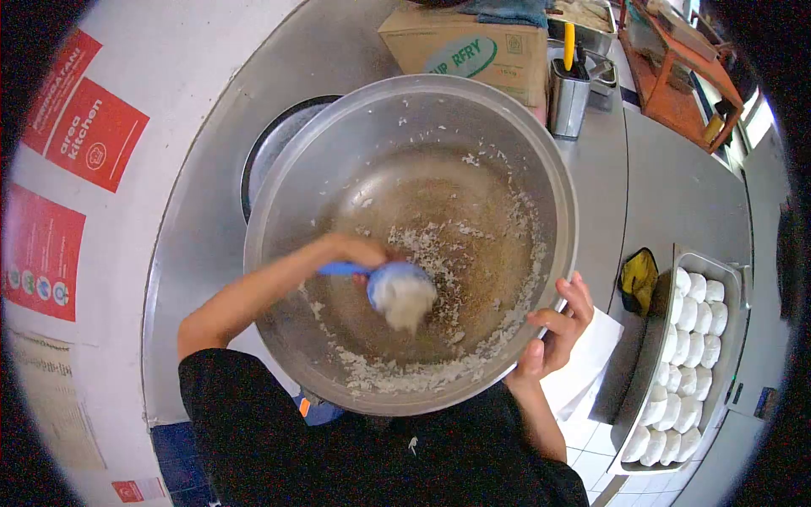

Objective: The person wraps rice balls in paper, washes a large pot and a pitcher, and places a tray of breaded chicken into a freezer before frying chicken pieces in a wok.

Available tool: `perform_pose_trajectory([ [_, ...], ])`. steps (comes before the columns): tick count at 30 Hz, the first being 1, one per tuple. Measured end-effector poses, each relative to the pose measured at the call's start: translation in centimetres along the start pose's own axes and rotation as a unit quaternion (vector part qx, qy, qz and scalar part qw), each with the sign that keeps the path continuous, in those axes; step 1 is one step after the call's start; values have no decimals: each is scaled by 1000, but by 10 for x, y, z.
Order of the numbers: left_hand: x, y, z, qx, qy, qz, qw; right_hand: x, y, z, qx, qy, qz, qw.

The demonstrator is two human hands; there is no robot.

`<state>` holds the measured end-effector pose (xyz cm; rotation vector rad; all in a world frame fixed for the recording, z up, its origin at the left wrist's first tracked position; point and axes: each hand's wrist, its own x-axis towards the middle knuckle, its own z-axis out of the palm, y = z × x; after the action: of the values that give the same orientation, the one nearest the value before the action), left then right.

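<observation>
A large metal pot [422, 182] takes up the middle of the view, with its inside facing me. White rice grains [431, 253] are scattered over its browned bottom and lower wall. Inside the pot, my left hand [361, 252] is closed around a blue rice scoop [382, 279], partly blurred. A clump of white rice [405, 302] sits on the scoop's head. My right hand [559, 328] grips the pot's rim at the lower right, with thumb and fingers bent against it.
A cardboard box [473, 55] and a metal container with a yellow-handled tool [570, 89] stand behind the pot. At the right, a metal tray [629, 452] holds rows of white wrapped portions [688, 346]. Beside it lies a black and yellow pouch-like item [639, 280].
</observation>
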<state>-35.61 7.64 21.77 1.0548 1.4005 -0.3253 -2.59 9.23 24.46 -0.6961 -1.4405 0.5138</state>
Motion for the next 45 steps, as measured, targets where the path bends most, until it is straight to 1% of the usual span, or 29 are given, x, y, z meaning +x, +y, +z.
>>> perform_pose_trajectory([
  [2, -16, 8, -33, 62, 117, -21, 991, 0, -1, 0, -4, -5, 5, 1000],
  [6, 17, 18, -36, 106, 168, 7, 980, 2, -3, 5, 17, 16, 4, 1000],
  [8, 38, 29, -2, 144, 212, 130, 958, 1, -2, 4, 17, 17, 6, 1000],
  [10, 32, 51, 35, 270, 238, 192, 913, 0, -3, 5, 22, 18, 6, 1000],
  [11, 42, 52, 55, 293, 203, 231, 905, 1, -4, 5, 29, 22, 7, 999],
  [12, 55, 48, 67, 318, 166, 270, 894, 1, -6, 1, 26, -12, 11, 1000],
  [13, 63, 43, 70, 325, 167, 273, 890, 2, -6, 0, 23, -5, 6, 1000],
  [15, 72, 35, 69, 197, 58, 269, 941, 0, -6, 0, 21, -5, 12, 1000],
  [16, 20, 66, 74, 2, -57, 148, 987, 2, -7, 1, 26, 14, 5, 1000],
  [17, 0, 73, 72, -53, -67, 100, 991, 2, -6, 0, 26, 20, -1, 999],
  [21, -32, 51, 75, -126, 0, 51, 991, 7, -11, -6, 19, 7, -9, 1000],
  [23, -48, 38, 76, -177, 45, 36, 982, 9, -19, -17, -12, -57, 12, 998],
  [24, -57, 31, 76, -210, 76, 37, 974, 7, -22, -24, -13, -55, 10, 998],
  [25, -68, 26, 76, -240, 110, 41, 964, 2, -25, -35, 23, -46, 52, 997],
  [26, -74, 10, 73, -299, 157, 78, 938, -2, -26, -50, 54, -36, 95, 993],
  [27, -69, 3, 72, -356, 196, 114, 906, -10, -19, -67, 39, -34, 94, 994],
  [29, -88, 19, 77, -410, 230, 188, 862, -38, 12, -111, -32, -108, 178, 978],
  [31, -104, 55, 94, -453, 226, 297, 809, -71, 44, -155, -152, -155, 298, 930],
  [33, -110, 106, 121, -497, 166, 424, 739, -117, 72, -203, -276, -190, 369, 867],
  [36, -95, 189, 175, -570, -13, 549, 611, -167, 91, -258, -400, -274, 412, 771],
  [37, -83, 211, 201, -599, -74, 557, 570, -176, 96, -268, -400, -270, 417, 770],
  [38, -63, 230, 225, -631, -126, 550, 533, -177, 97, -272, -408, -305, 455, 730],
  [39, -38, 245, 251, -667, -169, 530, 496, -179, 97, -275, -412, -339, 492, 687],
  [40, -3, 247, 273, -727, -211, 474, 450, -182, 101, -276, -412, -339, 493, 687],
  [41, 20, 262, 292, -739, -216, 480, 421, -185, 103, -276, -411, -338, 481, 697],
  [42, 75, 247, 314, -752, -205, 466, 419, -188, 109, -277, -410, -338, 467, 707],
  [43, 111, 240, 330, -786, -184, 411, 423, -197, 123, -280, -408, -339, 464, 709],
  [44, 140, 234, 342, -816, -164, 356, 426, -210, 143, -283, -371, -336, 424, 755],
  [45, 165, 223, 354, -817, -160, 358, 424, -218, 153, -287, -330, -334, 382, 796],
])
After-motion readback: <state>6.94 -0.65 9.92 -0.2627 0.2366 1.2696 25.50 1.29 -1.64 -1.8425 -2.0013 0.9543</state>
